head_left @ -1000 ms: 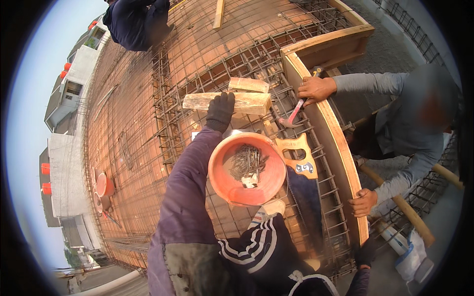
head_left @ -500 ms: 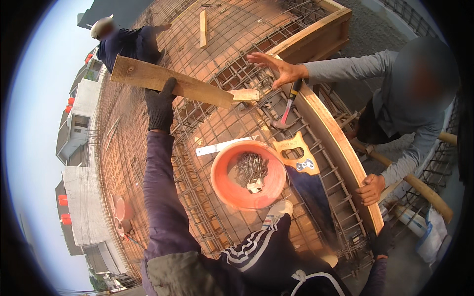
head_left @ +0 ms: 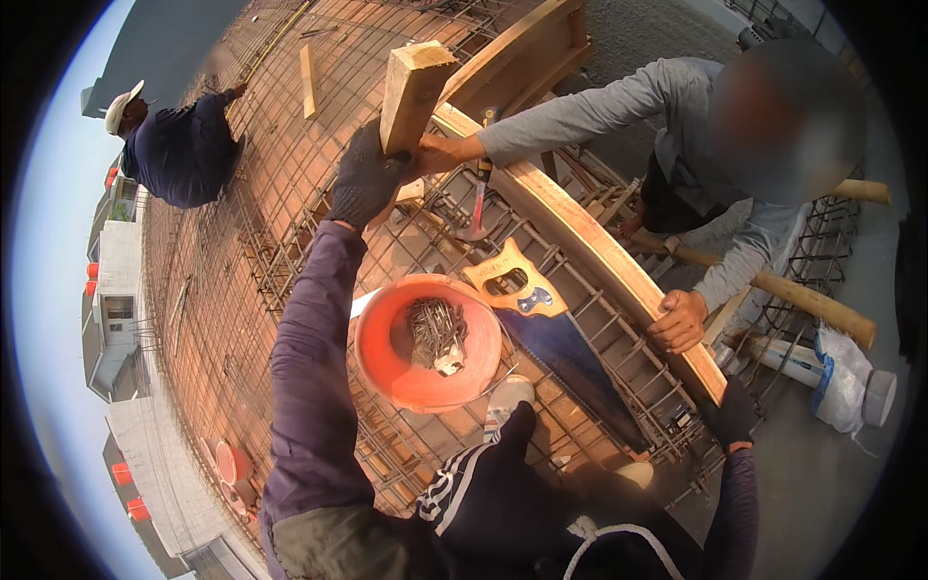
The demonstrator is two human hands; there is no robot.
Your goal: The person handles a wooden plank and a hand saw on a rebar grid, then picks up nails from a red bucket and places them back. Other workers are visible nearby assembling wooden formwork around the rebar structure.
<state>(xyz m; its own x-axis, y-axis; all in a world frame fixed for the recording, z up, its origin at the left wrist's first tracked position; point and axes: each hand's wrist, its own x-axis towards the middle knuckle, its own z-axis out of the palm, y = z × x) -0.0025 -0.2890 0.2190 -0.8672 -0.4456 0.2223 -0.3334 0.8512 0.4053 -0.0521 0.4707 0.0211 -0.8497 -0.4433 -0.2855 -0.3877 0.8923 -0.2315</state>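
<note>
My left hand point(head_left: 369, 176), in a dark glove, is closed round a short wooden board point(head_left: 411, 97) whose sawn end tilts up. A co-worker's hand point(head_left: 447, 153) reaches the same board beside my fingers; whether it grips cannot be made out. At the lower right my gloved right hand point(head_left: 732, 414) is closed on the near end of a long wooden plank point(head_left: 585, 242), its fingers partly hidden. Farther up that plank rests the co-worker's other hand point(head_left: 681, 321). Between my arms sits an orange bucket point(head_left: 372, 372) with nails point(head_left: 438, 332) inside.
A handsaw point(head_left: 570, 353) lies on the rebar grid right of the bucket, and a claw hammer point(head_left: 478, 208) leans by the plank. Another person point(head_left: 179, 145) crouches at the far left. Bamboo poles point(head_left: 812, 304) and a white sack point(head_left: 839, 387) are at right.
My left hand has swung the short board rightward to the co-worker's hand, turning it end-up. The co-worker's upper hand has come down to it. My view has shifted; my right hand stays at the plank's end.
</note>
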